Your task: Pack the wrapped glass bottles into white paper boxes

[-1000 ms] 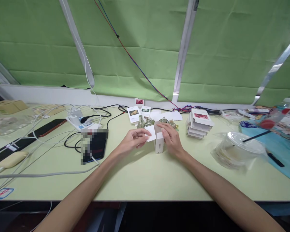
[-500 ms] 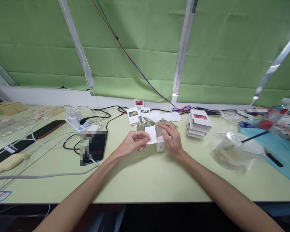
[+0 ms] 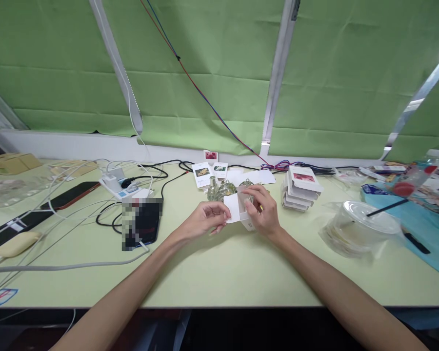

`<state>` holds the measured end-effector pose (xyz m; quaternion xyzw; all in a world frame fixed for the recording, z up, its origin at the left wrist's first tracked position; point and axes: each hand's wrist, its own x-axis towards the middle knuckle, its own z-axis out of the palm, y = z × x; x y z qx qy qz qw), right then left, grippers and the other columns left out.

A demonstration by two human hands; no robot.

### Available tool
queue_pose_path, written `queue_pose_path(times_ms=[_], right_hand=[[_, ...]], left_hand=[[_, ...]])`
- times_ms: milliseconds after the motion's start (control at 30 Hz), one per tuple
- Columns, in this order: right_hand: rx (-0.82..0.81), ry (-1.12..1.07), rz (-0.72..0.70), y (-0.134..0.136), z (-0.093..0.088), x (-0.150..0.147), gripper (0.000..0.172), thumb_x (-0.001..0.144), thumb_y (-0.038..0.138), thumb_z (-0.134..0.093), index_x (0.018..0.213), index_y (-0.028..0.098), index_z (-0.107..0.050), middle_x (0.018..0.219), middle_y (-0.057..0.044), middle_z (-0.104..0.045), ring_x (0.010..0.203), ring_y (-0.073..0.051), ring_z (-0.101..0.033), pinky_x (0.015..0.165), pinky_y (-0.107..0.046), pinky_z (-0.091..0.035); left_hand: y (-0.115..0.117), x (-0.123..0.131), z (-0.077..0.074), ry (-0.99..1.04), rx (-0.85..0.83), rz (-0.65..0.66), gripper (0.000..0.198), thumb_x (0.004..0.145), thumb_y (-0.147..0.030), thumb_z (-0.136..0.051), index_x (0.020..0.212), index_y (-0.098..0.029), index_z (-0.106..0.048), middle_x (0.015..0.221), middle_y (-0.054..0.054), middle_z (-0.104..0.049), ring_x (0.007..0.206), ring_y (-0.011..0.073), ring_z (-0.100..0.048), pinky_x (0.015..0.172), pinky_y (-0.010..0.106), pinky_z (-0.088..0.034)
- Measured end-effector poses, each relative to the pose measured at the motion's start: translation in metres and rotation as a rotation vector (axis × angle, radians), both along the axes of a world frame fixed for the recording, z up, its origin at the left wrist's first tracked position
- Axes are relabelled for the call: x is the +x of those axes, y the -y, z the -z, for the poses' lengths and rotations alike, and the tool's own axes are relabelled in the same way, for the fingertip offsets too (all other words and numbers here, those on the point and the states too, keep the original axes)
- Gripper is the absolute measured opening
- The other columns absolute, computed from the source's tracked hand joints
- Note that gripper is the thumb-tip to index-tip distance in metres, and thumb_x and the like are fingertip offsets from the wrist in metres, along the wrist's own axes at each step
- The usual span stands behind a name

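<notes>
A small white cardboard box (image 3: 248, 224) with its end flaps unfolded is between my hands, above the middle of the table. My left hand (image 3: 209, 217) pinches the edge of its white flap (image 3: 232, 208) between thumb and fingers. Around the box's right side, the fingers of my right hand (image 3: 262, 208) are closed, covering part of it. Just behind the box stand several glass bottles (image 3: 225, 190), partly hidden by my hands. Printed cards (image 3: 202, 174) with flower pictures lie farther back, beside white sheets (image 3: 258, 176).
Stacked white boxes (image 3: 302, 187) stand right of my hands. Farther right is a lidded plastic cup (image 3: 366, 222) with a black straw, in a bag. On the left lie a phone (image 3: 146, 222), a power strip (image 3: 122, 187) and tangled cables. The table's front edge (image 3: 234, 306) runs below my forearms.
The box has tilted and turned slightly, and its flap has shifted a little right and down. Both hands keep their hold on it.
</notes>
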<state>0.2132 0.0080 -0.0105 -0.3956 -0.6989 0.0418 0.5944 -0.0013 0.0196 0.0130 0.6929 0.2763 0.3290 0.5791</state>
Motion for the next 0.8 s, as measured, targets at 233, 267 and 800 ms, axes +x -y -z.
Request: queue_pose_path(times_ms=[233,267,800], right_hand=[[-0.050,0.038,-0.074,-0.0020,0.0004,0.0020,0.036,0.091,0.044,-0.055,0.111,0.019,-0.070,0.114,-0.012,-0.065,0.056,-0.012,-0.048,0.055,-0.032,-0.047],[-0.052,0.046,-0.089,-0.0024,0.0007,0.0024,0.037,0.091,0.044,-0.055,0.113,0.018,-0.070,0.115,-0.012,-0.064,0.057,-0.012,-0.049,0.055,-0.032,-0.047],[-0.117,0.160,-0.163,-0.0100,0.0068,0.0088,0.050,0.095,0.050,-0.050,0.134,0.023,-0.062,0.132,-0.013,-0.060,0.091,-0.023,-0.065,0.068,-0.036,-0.054]], left_hand=[[-0.0007,-0.0010,-0.0015,-0.030,-0.003,-0.028,0.031,0.080,-0.042,-0.078,0.081,-0.013,-0.067,0.063,-0.001,-0.059,0.045,0.0064,-0.050,0.042,0.018,-0.037],[-0.0008,-0.0011,-0.0015,-0.031,-0.003,-0.032,0.031,0.079,-0.042,-0.078,0.081,-0.013,-0.067,0.062,-0.001,-0.058,0.045,0.0064,-0.050,0.042,0.018,-0.036],[0.0013,-0.0002,-0.0037,-0.027,-0.010,-0.122,0.030,0.078,-0.040,-0.079,0.088,-0.014,-0.068,0.060,-0.002,-0.060,0.042,0.0061,-0.049,0.042,0.019,-0.036]])
